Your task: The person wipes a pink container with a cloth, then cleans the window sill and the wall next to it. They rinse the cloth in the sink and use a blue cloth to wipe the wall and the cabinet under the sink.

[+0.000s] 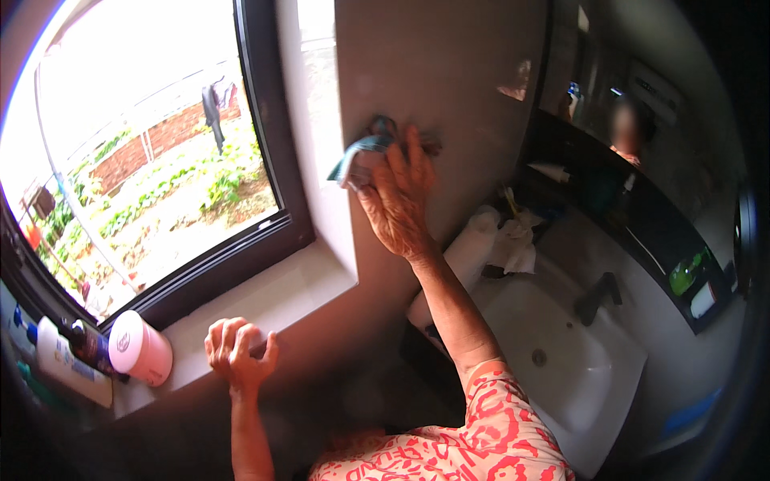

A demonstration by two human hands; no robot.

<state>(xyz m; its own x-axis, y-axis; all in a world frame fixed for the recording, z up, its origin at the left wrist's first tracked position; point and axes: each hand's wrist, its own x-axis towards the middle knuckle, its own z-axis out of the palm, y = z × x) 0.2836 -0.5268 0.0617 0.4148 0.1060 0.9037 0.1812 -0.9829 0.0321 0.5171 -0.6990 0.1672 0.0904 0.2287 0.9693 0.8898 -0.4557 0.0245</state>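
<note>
My right hand (399, 188) presses a crumpled cloth (362, 157) against the grey wall panel (437, 72) beside the window. Its fingers spread over the cloth, which looks teal and white with darker parts, slightly blurred. Lower down, my left hand (242, 353) is at the edge of the windowsill (277, 289), its fingers loosely bent and the thumb held apart. I see nothing in it. Closest to that hand on the sill is a pink lidded tub (140, 349).
Bottles, one white (68, 361) and one dark (90, 345), stand left of the tub. The dark window frame (273, 112) rises behind the sill. At right are a white washbasin (553, 353), a black faucet (597, 298), a paper roll (473, 240), a dark shelf (642, 224) and a mirror (682, 136).
</note>
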